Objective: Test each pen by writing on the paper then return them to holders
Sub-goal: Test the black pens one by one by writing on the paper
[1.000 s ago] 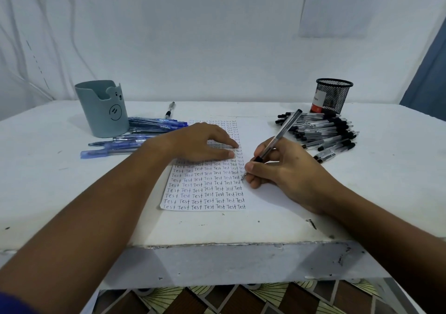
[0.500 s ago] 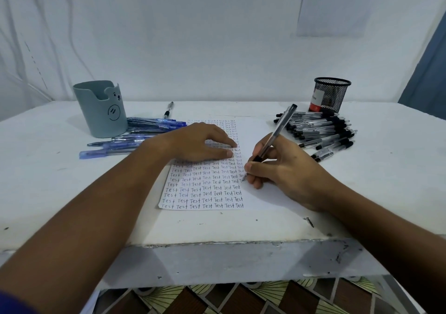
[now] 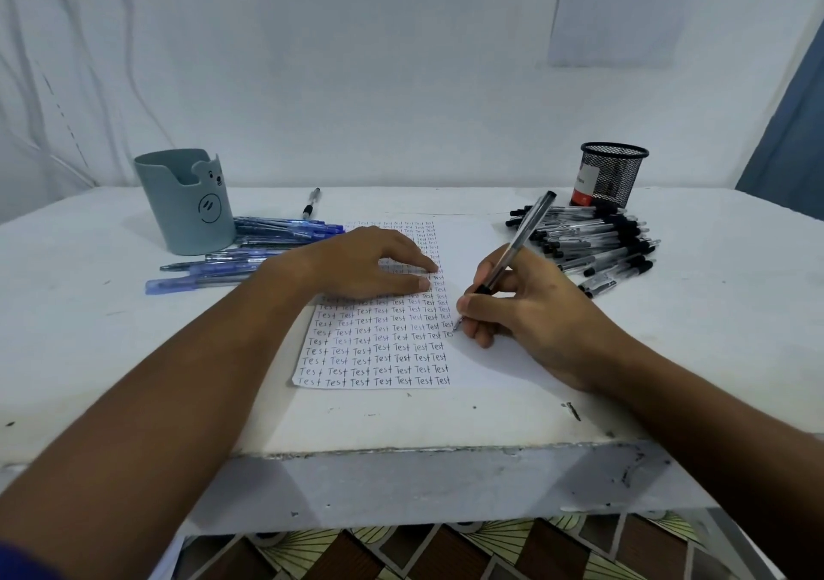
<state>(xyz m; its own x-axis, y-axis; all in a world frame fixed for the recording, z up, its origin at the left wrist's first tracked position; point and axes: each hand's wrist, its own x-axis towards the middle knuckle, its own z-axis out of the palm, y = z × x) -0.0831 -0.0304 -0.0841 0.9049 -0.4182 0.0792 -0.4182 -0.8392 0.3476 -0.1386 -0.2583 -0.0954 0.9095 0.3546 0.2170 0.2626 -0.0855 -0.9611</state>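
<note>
The pen point(image 3: 512, 249) stands tilted in the right hand point(image 3: 530, 307), pinched between thumb and curled fingers near its lower end, with its tip touching the paper point(image 3: 472, 245) at the right end of a row of handwritten "Test" words. The paper lies flat on the white worktop point(image 3: 713, 334), and rows of "Test" fill its left half. The left hand point(image 3: 356, 267) rests on the paper to the left of the pen tip, fingers straight and spread, pressing the sheet down and holding nothing.

Left of the paper, a loose cluster of blue pens point(image 3: 249, 249) lies on the worktop, and just behind them stands a grey-green holder point(image 3: 185, 200) with a bear face on its front. A single pen point(image 3: 311, 203) lies alone behind the paper's far left corner. Right of the paper, a heap of black-capped pens point(image 3: 597, 240) lies on the worktop, with a black mesh holder point(image 3: 613, 175) standing upright just behind it.
</note>
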